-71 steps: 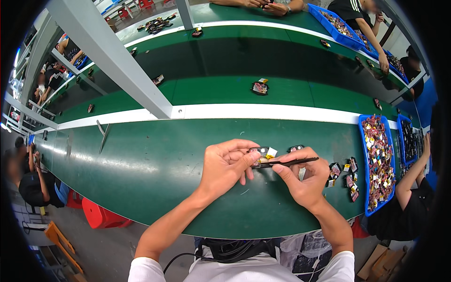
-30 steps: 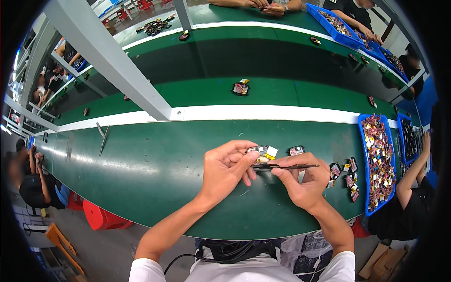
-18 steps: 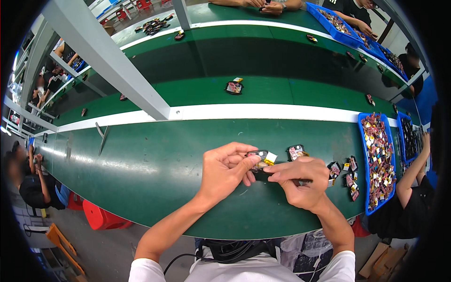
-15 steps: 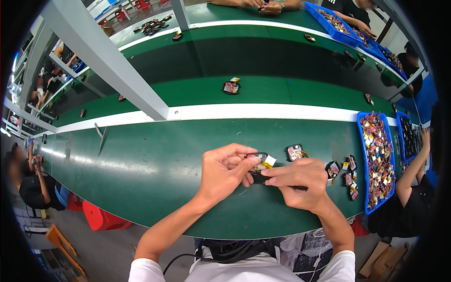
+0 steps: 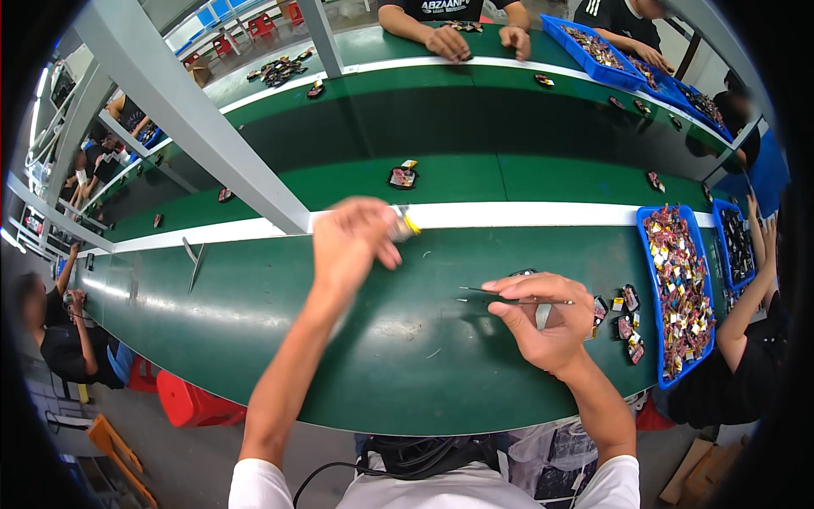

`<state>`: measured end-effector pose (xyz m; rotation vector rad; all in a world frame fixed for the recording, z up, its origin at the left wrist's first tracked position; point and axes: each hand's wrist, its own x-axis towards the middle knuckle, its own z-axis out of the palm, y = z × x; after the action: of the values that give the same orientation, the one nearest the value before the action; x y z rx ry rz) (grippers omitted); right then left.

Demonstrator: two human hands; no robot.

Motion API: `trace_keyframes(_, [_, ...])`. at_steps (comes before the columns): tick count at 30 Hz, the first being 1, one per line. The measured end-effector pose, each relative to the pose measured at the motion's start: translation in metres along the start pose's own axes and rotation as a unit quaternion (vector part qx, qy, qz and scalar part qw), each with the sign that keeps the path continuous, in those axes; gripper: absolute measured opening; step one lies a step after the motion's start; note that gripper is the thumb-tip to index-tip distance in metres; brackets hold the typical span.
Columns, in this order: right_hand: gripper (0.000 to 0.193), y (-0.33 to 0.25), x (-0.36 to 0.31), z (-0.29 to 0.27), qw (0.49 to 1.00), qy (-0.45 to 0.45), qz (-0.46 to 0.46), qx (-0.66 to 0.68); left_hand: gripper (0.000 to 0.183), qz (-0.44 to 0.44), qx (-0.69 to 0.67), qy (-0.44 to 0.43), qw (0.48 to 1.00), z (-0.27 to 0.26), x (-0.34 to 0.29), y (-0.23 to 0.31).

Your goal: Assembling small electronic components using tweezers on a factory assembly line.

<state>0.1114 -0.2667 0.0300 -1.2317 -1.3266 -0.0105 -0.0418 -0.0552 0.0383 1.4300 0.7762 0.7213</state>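
Observation:
My left hand [image 5: 343, 250] is raised over the far side of the green table, smeared by motion. Between its fingertips is a small electronic part with a white and yellow tab [image 5: 405, 224], close to the white rail. Black tweezers [image 5: 487, 293] lie in my right hand [image 5: 547, 321], their two tips apart and pointing left, touching nothing. Under that hand a dark-framed part [image 5: 524, 273] shows only its edge. Several similar parts [image 5: 628, 327] with red boards and tabs lie just right of it.
A blue tray [image 5: 649, 280] heaped with small parts stands at the right, and another blue tray [image 5: 719, 250] beyond it. Behind the white rail [image 5: 475, 215], a belt carries spaced parts [image 5: 403, 176]. A grey post [image 5: 212, 127] rises at left, near a loose tool [image 5: 195, 265]. Co-workers sit around.
My left hand has moved up and left with the part, away from my right hand. The tweezers have come off the part. Across the belt, a co-worker's hands have moved apart.

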Motion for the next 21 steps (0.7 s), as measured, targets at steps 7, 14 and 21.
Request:
trace_keyframes(7, [0.019,-0.001,0.001,0.010,0.999,-0.004,0.048,0.017,0.022,0.090,0.290,0.213,0.929,-0.065,0.141,-0.042])
trace_keyframes(14, [0.018,0.003,-0.004,0.004,0.998,-0.011,0.069,0.004,0.032,0.160,0.485,0.173,0.842,-0.023,0.123,-0.023])
trace_keyframes(21, [0.017,-0.003,0.000,0.009,0.996,-0.025,0.084,0.022,0.034,-0.020,0.389,0.092,0.916,-0.026,0.132,-0.030])
